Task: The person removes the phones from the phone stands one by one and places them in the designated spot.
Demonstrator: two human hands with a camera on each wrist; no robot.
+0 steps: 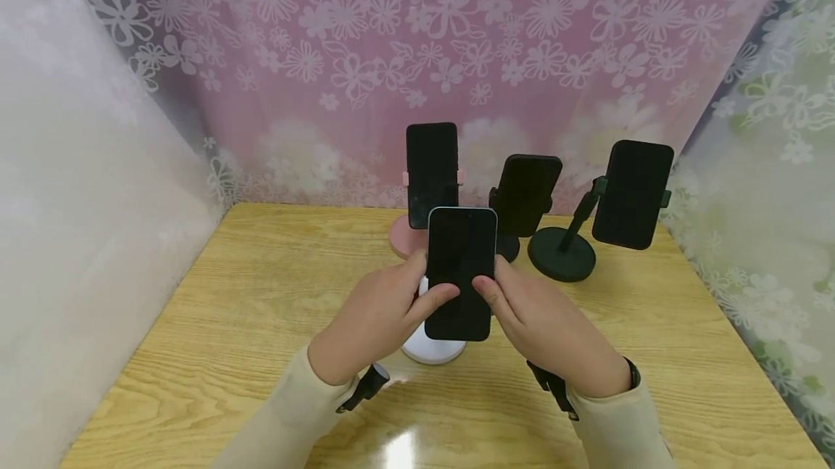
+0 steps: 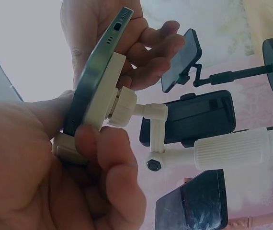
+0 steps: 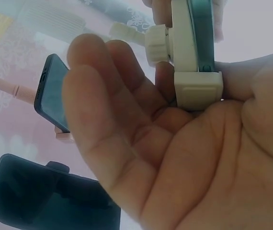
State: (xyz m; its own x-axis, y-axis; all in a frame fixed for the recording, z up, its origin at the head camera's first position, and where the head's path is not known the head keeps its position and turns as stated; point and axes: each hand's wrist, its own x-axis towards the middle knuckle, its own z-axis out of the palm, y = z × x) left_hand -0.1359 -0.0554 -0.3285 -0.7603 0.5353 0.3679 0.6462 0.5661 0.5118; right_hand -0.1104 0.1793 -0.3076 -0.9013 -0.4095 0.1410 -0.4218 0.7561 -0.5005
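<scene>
A smartphone (image 1: pixel 460 251) with a dark screen stands nearly upright in the clamp (image 2: pixel 103 91) of a white phone stand, whose round base (image 1: pixel 433 354) rests on the table. From the left side my left hand (image 1: pixel 378 309) grips phone and clamp, thumb on the screen and curled fingers behind. Opposite it, my right hand (image 1: pixel 548 320) holds the other side, its thumb also on the screen. In the right wrist view the clamp's side pad (image 3: pixel 199 90) sits against that palm, with the fingers bent behind. A white knob (image 2: pixel 123 106) joins the clamp to the jointed arm.
Behind stand three more phones on stands: one phone (image 1: pixel 433 172) on a pink stand (image 1: pixel 403 237), one phone (image 1: pixel 527 193) on a black stand, and one phone (image 1: pixel 633 193) on a dark green stand (image 1: pixel 561 257). A flowered curtain (image 1: pixel 365 77) hangs behind the wooden table (image 1: pixel 274 273).
</scene>
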